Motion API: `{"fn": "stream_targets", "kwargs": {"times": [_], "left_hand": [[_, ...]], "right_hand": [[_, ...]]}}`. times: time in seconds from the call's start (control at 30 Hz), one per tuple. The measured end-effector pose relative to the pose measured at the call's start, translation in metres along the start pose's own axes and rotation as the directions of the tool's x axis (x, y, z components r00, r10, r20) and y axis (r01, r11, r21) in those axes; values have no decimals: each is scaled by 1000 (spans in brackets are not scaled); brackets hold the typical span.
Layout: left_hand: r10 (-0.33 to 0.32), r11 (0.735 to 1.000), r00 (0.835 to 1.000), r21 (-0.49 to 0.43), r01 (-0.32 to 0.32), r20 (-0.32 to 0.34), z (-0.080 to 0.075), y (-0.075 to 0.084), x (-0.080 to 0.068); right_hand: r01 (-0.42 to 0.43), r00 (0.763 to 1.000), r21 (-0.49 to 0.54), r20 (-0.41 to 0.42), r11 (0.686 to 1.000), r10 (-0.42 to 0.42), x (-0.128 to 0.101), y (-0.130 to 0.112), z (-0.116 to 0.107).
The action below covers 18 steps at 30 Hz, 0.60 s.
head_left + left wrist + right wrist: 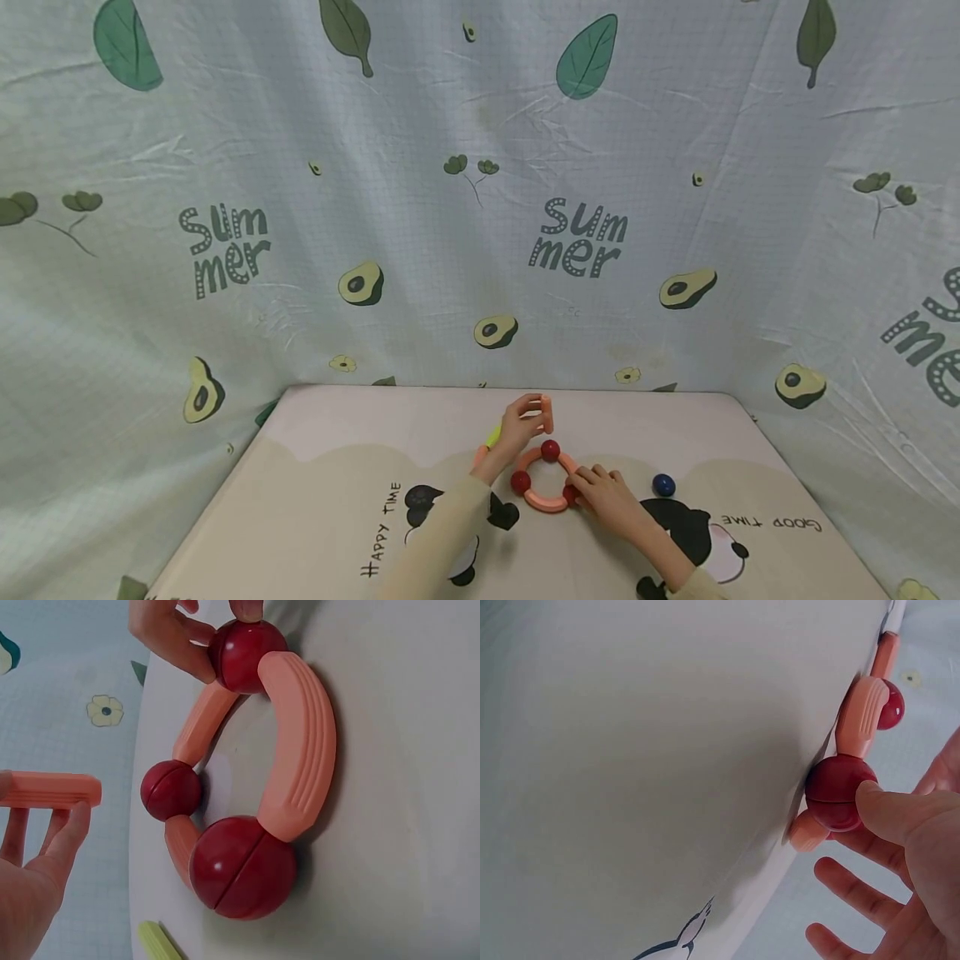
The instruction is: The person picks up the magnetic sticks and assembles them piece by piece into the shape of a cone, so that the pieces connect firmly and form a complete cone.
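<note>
Three red balls (550,451) and three curved rods (546,503) make a ring (530,458) on the table (300,517), short of its far edge, well in from both sides. The right hand (609,502) pinches the ring's right-hand ball (831,784); the left hand (517,429) grasps a loose rod (547,414), raised. A blue ball (663,485) sits inside the right edge. Table lettering (381,529) reads "HAPPY TIME" and, upside down, "GOOD TIME"; the curtain (450,250) says "SUMMER".

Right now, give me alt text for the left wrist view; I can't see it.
Three curved, ribbed orange bars and three glossy red balls form a ring on a pale tabletop. The right hand grips the topmost ball; the left hand holds a separate, ribbed orange bar at picture left.
</note>
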State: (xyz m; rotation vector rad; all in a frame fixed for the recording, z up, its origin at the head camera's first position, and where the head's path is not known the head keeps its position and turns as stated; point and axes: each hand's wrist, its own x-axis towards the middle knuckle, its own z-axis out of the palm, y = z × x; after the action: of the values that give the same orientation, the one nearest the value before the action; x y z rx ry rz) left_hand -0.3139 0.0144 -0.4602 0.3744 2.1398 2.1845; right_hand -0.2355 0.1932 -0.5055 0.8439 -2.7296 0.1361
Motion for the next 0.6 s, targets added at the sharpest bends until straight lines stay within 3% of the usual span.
{"fn": "stream_targets", "kwargs": {"times": [0.17,0.37,0.6], "left_hand": [[-18,999,1000,44,18,-6,4,-14,5],[-9,999,1000,50,11,-28,8,-5,-10],[20,997,998,70,-16,-55,13,-13,-9]], "right_hand": [[-3,1000,4,-6,1000,3,-1,-1,0],[-1,1000,5,2,1000,1,-1,-1,1],[-7,1000,6,-5,1000,7,-1,-1,1]]}}
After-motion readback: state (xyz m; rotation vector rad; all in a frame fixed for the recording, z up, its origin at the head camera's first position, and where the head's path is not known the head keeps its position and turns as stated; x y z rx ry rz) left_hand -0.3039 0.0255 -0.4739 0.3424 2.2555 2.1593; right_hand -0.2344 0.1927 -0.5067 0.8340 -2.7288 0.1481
